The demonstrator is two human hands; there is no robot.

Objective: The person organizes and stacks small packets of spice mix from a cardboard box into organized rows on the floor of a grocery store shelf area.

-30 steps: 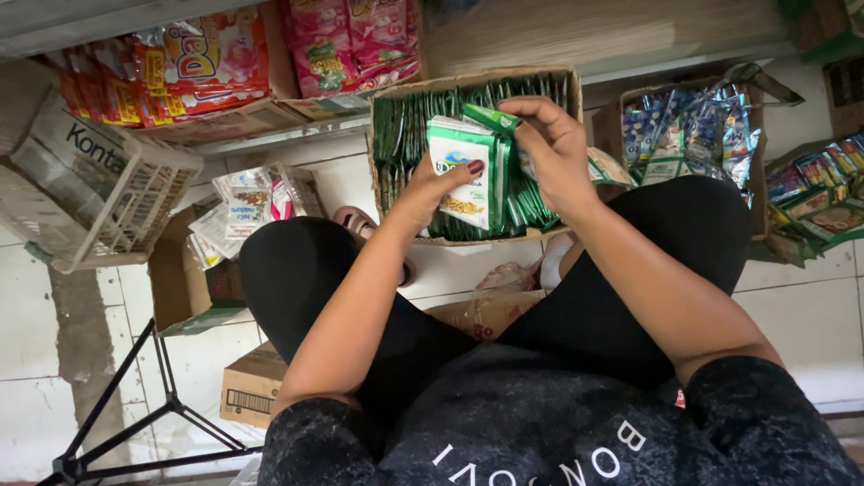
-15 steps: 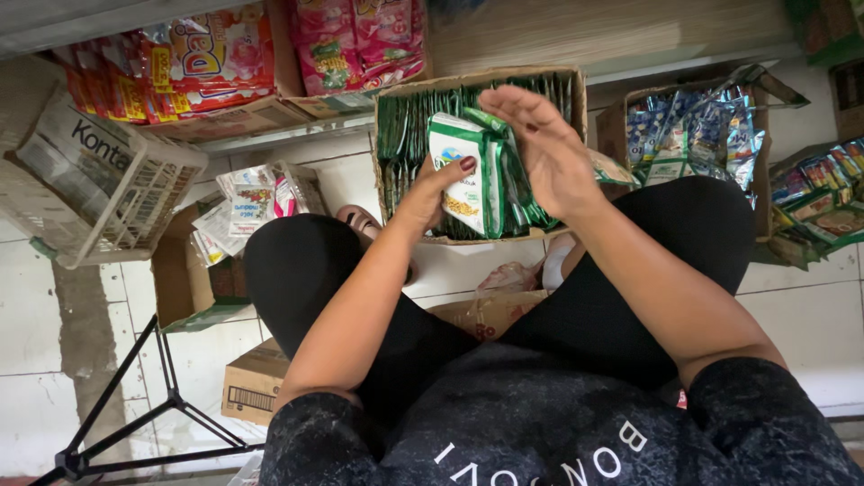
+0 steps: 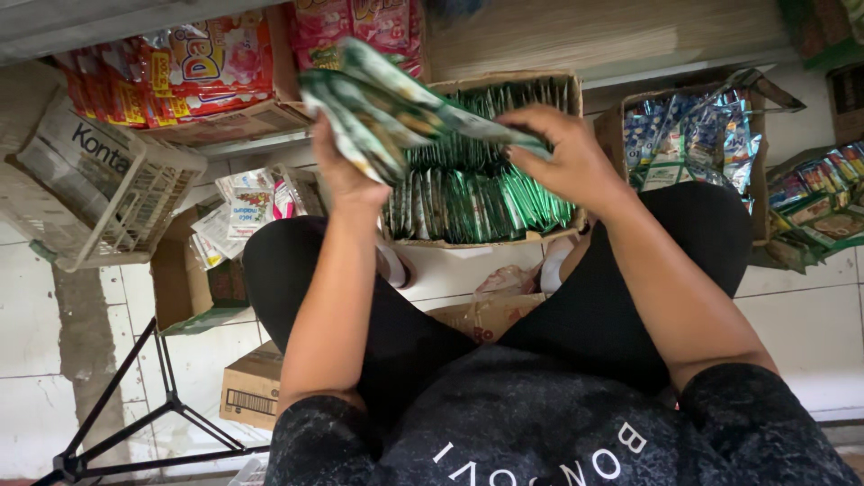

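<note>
A seated person lifts a strip of green-and-white sachets [image 3: 387, 108] clear of a cardboard carton [image 3: 486, 238] packed with more of the same, both hands sharing the load. The left hand [image 3: 346, 175] is closed around the strip's lower end at about ten o'clock from the carton's middle, fingers wrapped behind the packets so that they fan upward. The right hand [image 3: 562, 162] pinches the other end at about one o'clock, thumb and fingers clamped on the foil edge, so the strip stretches taut between the two and hangs above the carton rather than resting in it.

The carton sits just beyond the person's knees, propped with its open face toward them, which appears to keep its upright rows of green sachets [image 3: 477, 202] easy to reach. To its left, at nine o'clock, a white plastic basket [image 3: 108, 193] tilts against a shelf of red snack packets [image 3: 193, 67]. An open box of white packets [image 3: 247, 211] lies below. At three o'clock stands a carton of blue sachets [image 3: 688, 135].
</note>
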